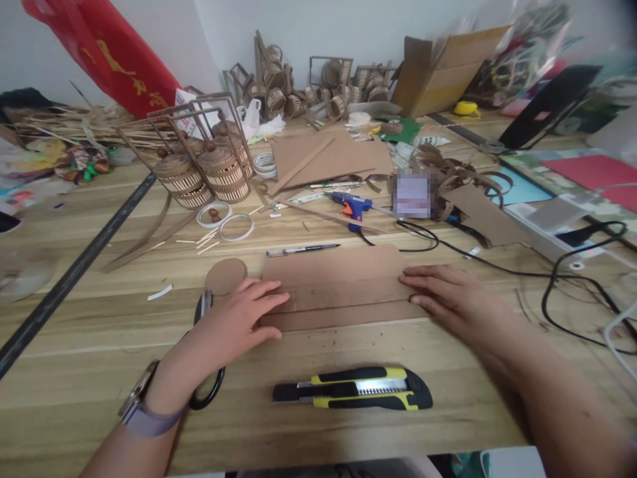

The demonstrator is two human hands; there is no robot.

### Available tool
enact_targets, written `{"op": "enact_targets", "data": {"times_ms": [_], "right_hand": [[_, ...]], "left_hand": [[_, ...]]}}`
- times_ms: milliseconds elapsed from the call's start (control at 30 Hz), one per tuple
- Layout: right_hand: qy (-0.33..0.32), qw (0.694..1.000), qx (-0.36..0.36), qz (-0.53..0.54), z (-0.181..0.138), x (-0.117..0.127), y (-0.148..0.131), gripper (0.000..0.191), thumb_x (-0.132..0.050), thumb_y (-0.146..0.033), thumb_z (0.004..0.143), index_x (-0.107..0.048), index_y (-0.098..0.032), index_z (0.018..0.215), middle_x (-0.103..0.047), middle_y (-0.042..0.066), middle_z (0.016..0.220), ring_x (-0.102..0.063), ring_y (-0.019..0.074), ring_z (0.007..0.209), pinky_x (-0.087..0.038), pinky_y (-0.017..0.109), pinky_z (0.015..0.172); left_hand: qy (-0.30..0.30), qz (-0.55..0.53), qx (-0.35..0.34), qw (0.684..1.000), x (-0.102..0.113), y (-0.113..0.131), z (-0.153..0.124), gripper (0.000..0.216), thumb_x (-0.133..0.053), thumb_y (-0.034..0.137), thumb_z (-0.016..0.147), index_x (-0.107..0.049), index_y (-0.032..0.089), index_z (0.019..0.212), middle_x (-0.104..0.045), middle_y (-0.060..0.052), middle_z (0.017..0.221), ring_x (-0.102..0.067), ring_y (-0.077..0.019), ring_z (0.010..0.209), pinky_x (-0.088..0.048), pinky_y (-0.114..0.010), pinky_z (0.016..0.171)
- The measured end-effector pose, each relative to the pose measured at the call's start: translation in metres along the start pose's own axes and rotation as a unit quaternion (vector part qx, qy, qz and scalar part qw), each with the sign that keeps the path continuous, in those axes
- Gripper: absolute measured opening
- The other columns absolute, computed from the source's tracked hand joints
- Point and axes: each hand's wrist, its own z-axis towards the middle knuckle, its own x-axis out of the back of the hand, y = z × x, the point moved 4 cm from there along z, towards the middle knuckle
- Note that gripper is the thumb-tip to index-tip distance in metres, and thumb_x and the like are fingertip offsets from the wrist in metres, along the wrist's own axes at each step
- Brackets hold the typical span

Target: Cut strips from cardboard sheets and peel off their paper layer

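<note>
My left hand point(249, 309) lies with fingers spread on the left end of a cardboard strip point(348, 295). My right hand point(452, 299) rests its outstretched fingertips on the strip's right end. The strip lies over a larger cardboard piece point(333, 260), whose far part shows beyond it; another cardboard band point(353, 317) shows along the near side. A round cardboard disc point(226, 275) lies left of these pieces. Scissors point(204, 305) are partly hidden under my left forearm. A yellow and black utility knife point(353, 388) lies in front of the cardboard, apart from both hands.
Beyond the cardboard lie a pen point(302, 250) and a blue glue gun point(353, 207) with a black cord point(478, 260). Small slatted barrels in frames point(219, 162) stand at the back left. A power strip point(557, 229) sits at right, tape rolls point(237, 227) at left.
</note>
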Motion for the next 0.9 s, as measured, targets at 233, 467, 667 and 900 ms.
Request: {"op": "enact_targets", "data": {"times_ms": [233, 467, 667, 900], "right_hand": [[0.002, 1.000, 0.021, 0.002, -0.002, 0.004, -0.015, 0.029, -0.052, -0.037, 0.096, -0.070, -0.029, 0.117, -0.072, 0.008, 0.119, -0.066, 0.0285, 0.112, -0.054, 0.049, 0.093], [-0.002, 0.999, 0.026, 0.034, -0.003, 0.003, -0.014, 0.024, -0.055, -0.038, 0.095, -0.073, -0.030, 0.109, -0.073, 0.008, 0.117, -0.066, 0.0281, 0.111, -0.057, 0.048, 0.092], [0.002, 0.998, 0.032, 0.045, -0.005, 0.003, -0.014, 0.022, -0.058, -0.039, 0.093, -0.074, -0.029, 0.104, -0.074, 0.008, 0.112, -0.068, 0.0276, 0.108, -0.058, 0.046, 0.089], [0.013, 0.998, 0.016, 0.064, -0.010, 0.002, -0.003, 0.029, -0.059, -0.048, 0.092, -0.072, -0.028, 0.108, -0.072, 0.009, 0.116, -0.067, 0.0298, 0.110, -0.057, 0.050, 0.092]], "left_hand": [[0.011, -0.003, -0.002, 1.000, 0.005, -0.007, -0.004, 0.039, -0.063, 0.024, 0.093, -0.065, 0.026, 0.131, -0.062, -0.009, 0.135, -0.057, -0.0276, 0.123, -0.051, -0.047, 0.103], [0.013, 0.009, -0.009, 1.000, 0.004, -0.006, -0.006, 0.033, -0.058, 0.022, 0.095, -0.069, 0.029, 0.125, -0.061, -0.008, 0.133, -0.060, -0.0269, 0.118, -0.054, -0.045, 0.098], [0.023, 0.000, -0.017, 1.000, 0.004, -0.007, -0.005, 0.031, -0.056, 0.021, 0.096, -0.071, 0.029, 0.122, -0.061, -0.007, 0.134, -0.058, -0.0271, 0.121, -0.051, -0.047, 0.103], [0.023, 0.009, -0.030, 0.999, 0.002, 0.002, -0.003, 0.031, -0.057, 0.016, 0.095, -0.072, 0.025, 0.121, -0.064, -0.008, 0.130, -0.057, -0.0272, 0.116, -0.052, -0.046, 0.100]]}}
